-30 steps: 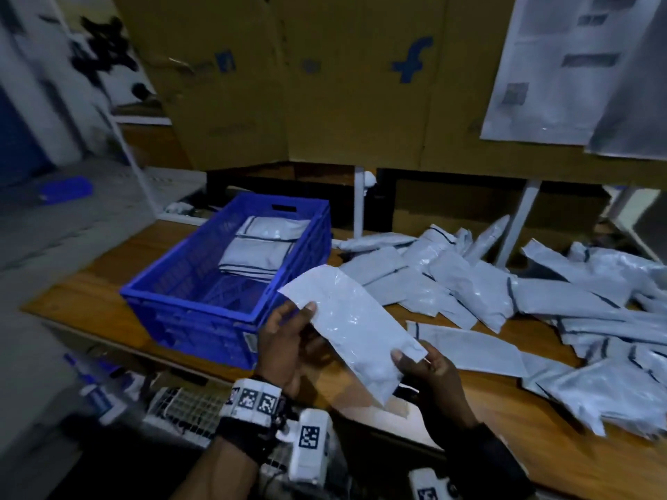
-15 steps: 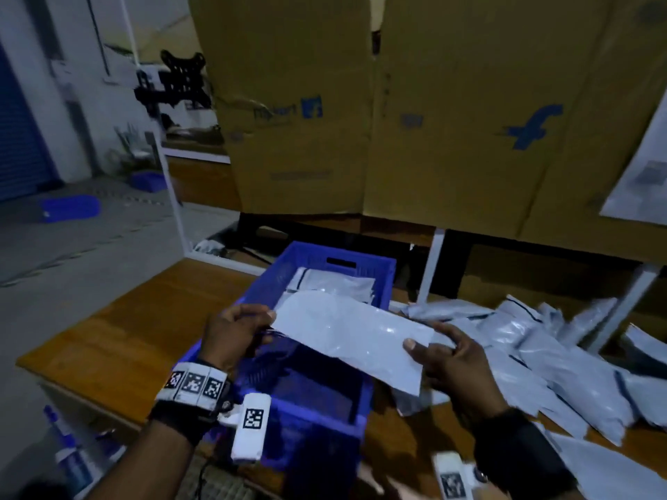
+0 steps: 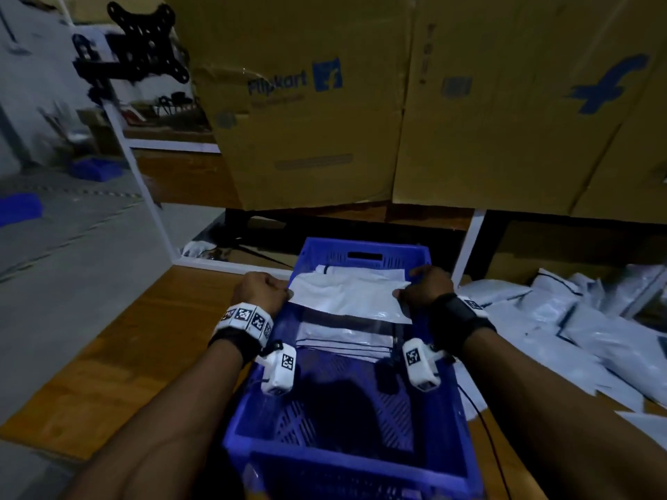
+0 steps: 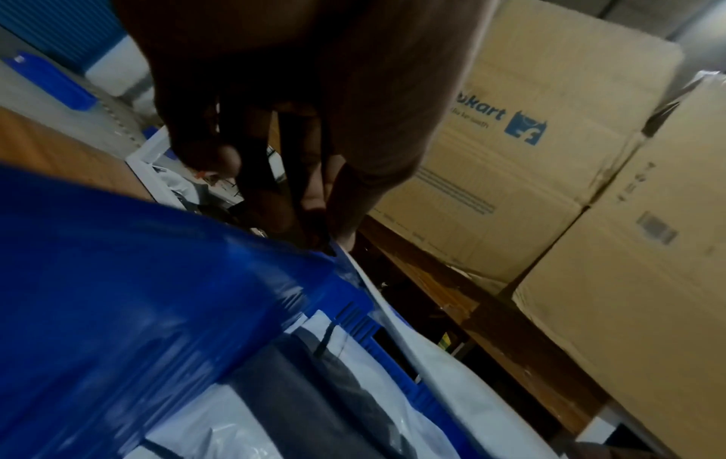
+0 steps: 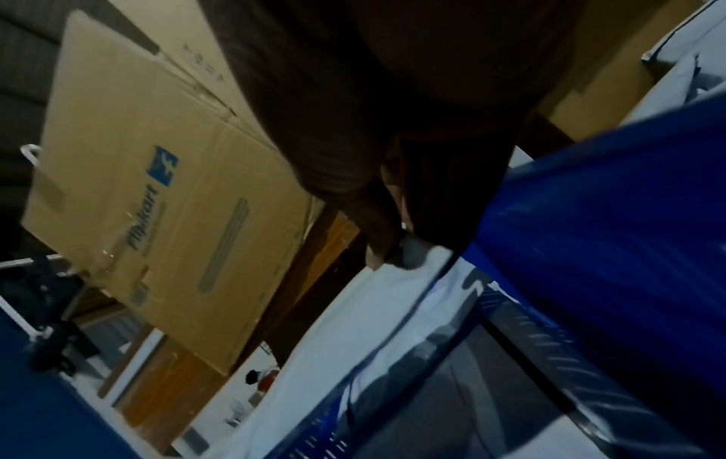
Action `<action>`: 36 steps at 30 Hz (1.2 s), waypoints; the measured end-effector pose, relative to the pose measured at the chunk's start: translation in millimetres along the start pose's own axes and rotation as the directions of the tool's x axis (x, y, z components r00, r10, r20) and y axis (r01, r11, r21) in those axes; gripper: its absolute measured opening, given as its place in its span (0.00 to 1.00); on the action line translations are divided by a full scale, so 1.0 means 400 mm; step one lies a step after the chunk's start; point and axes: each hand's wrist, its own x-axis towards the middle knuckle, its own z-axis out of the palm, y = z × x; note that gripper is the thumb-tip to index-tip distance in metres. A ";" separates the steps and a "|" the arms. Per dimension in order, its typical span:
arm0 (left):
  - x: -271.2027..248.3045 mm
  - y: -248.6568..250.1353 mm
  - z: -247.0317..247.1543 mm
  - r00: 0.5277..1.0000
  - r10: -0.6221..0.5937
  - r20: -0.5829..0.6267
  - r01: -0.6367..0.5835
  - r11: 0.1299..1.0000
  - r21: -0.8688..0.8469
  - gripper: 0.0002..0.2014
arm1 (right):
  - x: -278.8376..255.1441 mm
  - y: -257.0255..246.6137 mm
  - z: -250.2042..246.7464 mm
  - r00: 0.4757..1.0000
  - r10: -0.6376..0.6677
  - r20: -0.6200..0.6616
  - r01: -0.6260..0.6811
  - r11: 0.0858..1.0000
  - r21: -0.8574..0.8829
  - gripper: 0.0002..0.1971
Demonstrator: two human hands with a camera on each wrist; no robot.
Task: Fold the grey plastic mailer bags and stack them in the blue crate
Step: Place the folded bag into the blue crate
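A folded grey mailer bag (image 3: 348,297) is stretched flat between both hands above the far half of the blue crate (image 3: 346,467). My left hand (image 3: 262,291) pinches its left end over the crate's left wall, and my right hand (image 3: 426,287) pinches its right end over the right wall. Below it a stack of folded bags (image 3: 344,339) lies inside the crate. In the left wrist view the left hand (image 4: 314,217) pinches the bag's edge (image 4: 428,357) at the crate rim (image 4: 165,264). The right wrist view has the right hand (image 5: 387,248) pinching the bag (image 5: 334,335).
A heap of unfolded grey mailer bags (image 3: 577,326) covers the wooden table (image 3: 119,359) right of the crate. Large cardboard boxes (image 3: 361,102) stand on a shelf just behind the crate. White frame legs (image 3: 469,243) rise beside it. Open floor lies to the left.
Both hands carried the folded bag left and forward, from in front of the crate to above its far half. The bag now lies level between them.
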 end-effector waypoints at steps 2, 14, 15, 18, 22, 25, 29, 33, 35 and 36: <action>0.006 0.011 0.010 1.000 -0.006 0.020 0.004 0.997 0.077 0.12 | 0.023 0.006 0.024 0.999 -0.013 -0.029 0.010 0.994 -0.108 0.32; 0.050 0.055 0.079 0.952 0.264 0.153 -0.304 0.869 0.391 0.12 | 0.078 -0.002 0.094 0.999 0.019 -0.044 -0.031 0.956 -0.293 0.25; 0.053 0.057 0.084 0.949 0.265 0.173 -0.313 0.868 0.385 0.13 | 0.079 -0.004 0.098 0.999 0.024 -0.037 -0.035 0.951 -0.308 0.25; 0.070 0.057 0.089 0.942 0.267 0.201 -0.326 0.867 0.376 0.12 | 0.083 -0.001 0.117 0.999 0.036 -0.013 -0.038 0.929 -0.369 0.22; 0.083 0.059 0.091 0.938 0.272 0.217 -0.337 0.864 0.374 0.13 | 0.081 -0.003 0.126 0.998 0.052 -0.045 -0.066 0.910 -0.410 0.18; 0.084 0.054 0.093 0.933 0.281 0.223 -0.348 0.860 0.374 0.13 | 0.073 -0.016 0.118 0.997 0.062 -0.040 -0.073 0.908 -0.412 0.18; 0.091 0.048 0.094 0.929 0.291 0.229 -0.360 0.856 0.372 0.13 | 0.078 -0.015 0.111 0.999 0.044 0.006 -0.037 0.899 -0.437 0.16; 0.101 0.057 0.090 0.925 0.281 0.255 -0.361 0.857 0.367 0.15 | 0.065 -0.022 0.099 1.000 0.013 0.008 -0.008 0.897 -0.443 0.12; 0.101 0.063 0.089 0.924 0.274 0.265 -0.361 0.853 0.376 0.16 | 0.062 -0.023 0.084 1.000 -0.004 0.001 0.004 0.873 -0.487 0.15; 0.101 0.066 0.087 0.923 0.272 0.270 -0.362 0.853 0.375 0.16 | 0.061 -0.025 0.076 1.000 -0.006 -0.004 0.003 0.868 -0.497 0.17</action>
